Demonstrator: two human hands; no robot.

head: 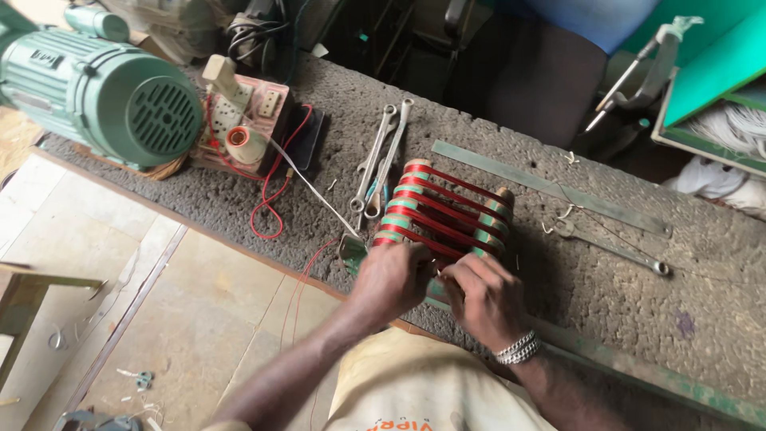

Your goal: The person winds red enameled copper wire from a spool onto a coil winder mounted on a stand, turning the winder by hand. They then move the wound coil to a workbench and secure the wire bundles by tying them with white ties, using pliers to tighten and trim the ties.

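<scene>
coil former [447, 214]: red wire bands over pale green strips, tan wooden ends
motor [104, 92]: pale green, ribbed casing
socket board [243, 120]: pink, cream fittings, loose red leads
desk [702, 295]: dark grey, speckled; green painted edge
spanners [383, 156]: bare silver
ruler [550, 187]: grey-green, possibly steel
bracelet [519, 348]: silver chain
shirt [415, 391]: cream, orange print

Surface: rough grey workbench [662, 319] running diagonally, with a worn green-painted front edge.
Far left: green electric motor [104, 88] lying on its side.
Beside motor: pinkish switch and socket board [243, 124] with loose red wires [271, 199] trailing toward the edge.
Middle: two combination spanners [383, 156] side by side, just left of the winding former [443, 211] wrapped in red wire.
Right of former: long flat metal ruler [550, 187], and another spanner [610, 243] near it.
</scene>
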